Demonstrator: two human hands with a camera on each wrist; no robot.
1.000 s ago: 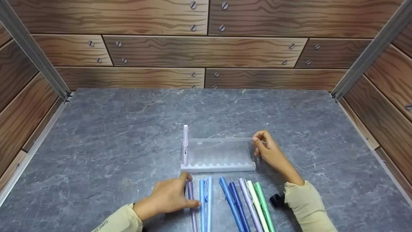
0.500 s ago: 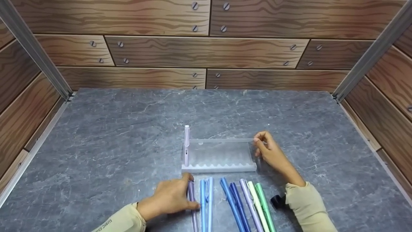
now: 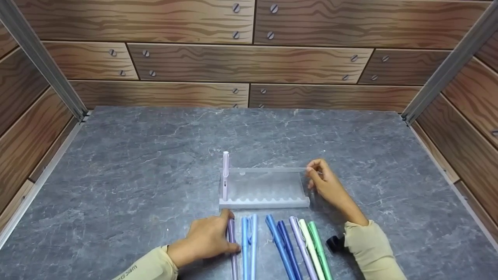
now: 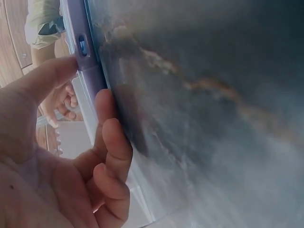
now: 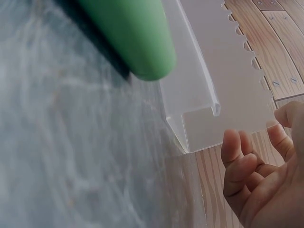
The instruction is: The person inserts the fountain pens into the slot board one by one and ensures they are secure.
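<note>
A clear pen stand (image 3: 264, 186) with a scalloped front ledge stands mid-table. A pale lilac pen (image 3: 225, 175) leans upright in its leftmost slot. In front of the stand, my left hand (image 3: 208, 235) pinches a dark purple pen (image 3: 232, 237) lying on the table. The left wrist view shows the thumb on one side of this pen (image 4: 88, 52) and curled fingers (image 4: 105, 102) at its other side. My right hand (image 3: 323, 179) pinches the stand's upper right corner between thumb and index finger, its other fingers (image 5: 240, 175) loosely curled beside it.
Right of the purple pen lie two light blue pens (image 3: 254, 241), a blue pen (image 3: 278, 243), a dark blue pen (image 3: 288, 249), a lilac pen (image 3: 301, 245), a pale green pen (image 3: 311, 249) and a green pen (image 3: 320, 249). Wood-patterned panels (image 3: 249, 62) enclose the table.
My left thumb has drawn in slightly toward the purple pen, away from the light blue pens. The right hand and the stand hold their place; the head view has shifted a little.
</note>
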